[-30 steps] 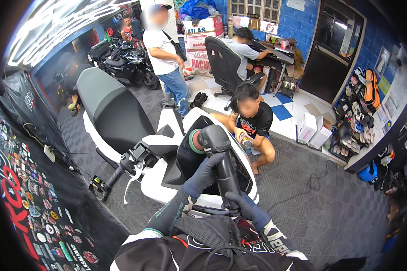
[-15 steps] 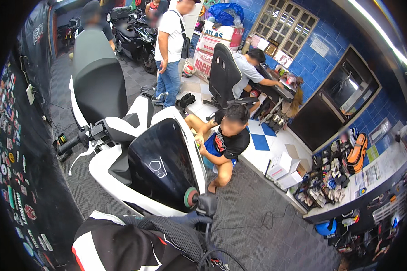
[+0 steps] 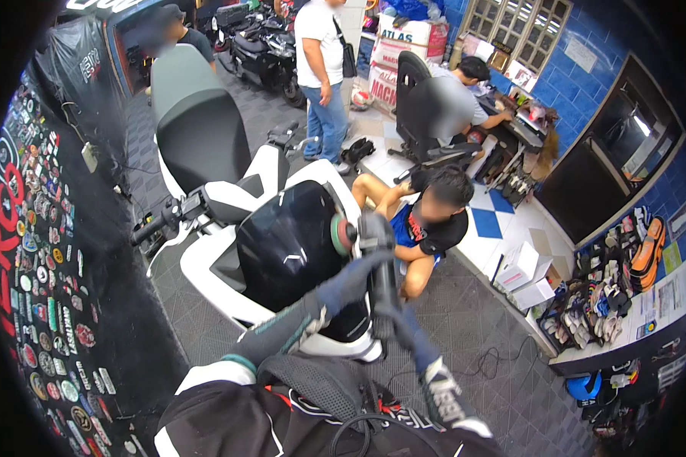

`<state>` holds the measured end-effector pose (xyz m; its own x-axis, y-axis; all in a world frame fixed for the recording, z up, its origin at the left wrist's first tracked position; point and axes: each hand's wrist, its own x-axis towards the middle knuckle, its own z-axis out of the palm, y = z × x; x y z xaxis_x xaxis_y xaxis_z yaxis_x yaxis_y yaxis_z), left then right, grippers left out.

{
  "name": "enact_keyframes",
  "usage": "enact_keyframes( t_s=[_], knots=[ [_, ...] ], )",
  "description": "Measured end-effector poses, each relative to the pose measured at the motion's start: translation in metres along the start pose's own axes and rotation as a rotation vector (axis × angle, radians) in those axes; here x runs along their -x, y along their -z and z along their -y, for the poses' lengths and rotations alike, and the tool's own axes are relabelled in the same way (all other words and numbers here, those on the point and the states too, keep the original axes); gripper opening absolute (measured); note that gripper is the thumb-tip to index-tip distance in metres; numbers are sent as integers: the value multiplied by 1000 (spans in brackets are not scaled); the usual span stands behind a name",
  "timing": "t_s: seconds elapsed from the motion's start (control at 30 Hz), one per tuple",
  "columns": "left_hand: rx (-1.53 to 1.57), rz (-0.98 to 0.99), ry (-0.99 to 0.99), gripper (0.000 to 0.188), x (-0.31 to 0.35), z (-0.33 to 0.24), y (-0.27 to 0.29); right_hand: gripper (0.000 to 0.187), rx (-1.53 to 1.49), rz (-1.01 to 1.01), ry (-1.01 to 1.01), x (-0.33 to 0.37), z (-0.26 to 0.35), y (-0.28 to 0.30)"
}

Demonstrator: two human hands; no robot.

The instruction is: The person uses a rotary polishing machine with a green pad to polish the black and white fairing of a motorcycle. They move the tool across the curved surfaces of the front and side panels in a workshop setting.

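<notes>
A power polisher with a black body and a round green-and-red pad is held over the glossy black front panel of a white scooter. The pad is tilted on edge at the panel's right side; whether it touches cannot be made out. My left hand, in a dark glove, is closed on the polisher near its head. Lower down, my right hand, also gloved, is wrapped round the rear of the body. Motion blurs both hands, and their fingers are partly hidden.
A person squats just beyond the scooter's right side. Another person in a white shirt stands farther back, and one sits on a black chair. A dark cord lies on the floor mats. A sticker-covered black wall runs along the left.
The polisher has moved away from me, up along the panel's right side. My left arm is stretched farther forward, and my right hand and forearm have come into sight. The whole view has shifted.
</notes>
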<state>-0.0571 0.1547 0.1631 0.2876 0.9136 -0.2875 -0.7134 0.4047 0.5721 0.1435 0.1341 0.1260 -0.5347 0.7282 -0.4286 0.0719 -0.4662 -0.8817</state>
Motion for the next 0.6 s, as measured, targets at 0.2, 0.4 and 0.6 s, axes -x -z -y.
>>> enact_keyframes(
  t_s=[0.2, 0.4, 0.6],
  knots=[
    [-40, 107, -360, 33, 9, -64, -2, 63, 93, 154, 195, -23, 86, -43],
    [-108, 140, -327, 57, 42, -12, 33, 64, 246, -44, 221, 6, 15, -54],
    [-162, 136, 16, 45, 49, 73, 52, 60, 123, -231, 103, 65, -90, -54]
  ],
)
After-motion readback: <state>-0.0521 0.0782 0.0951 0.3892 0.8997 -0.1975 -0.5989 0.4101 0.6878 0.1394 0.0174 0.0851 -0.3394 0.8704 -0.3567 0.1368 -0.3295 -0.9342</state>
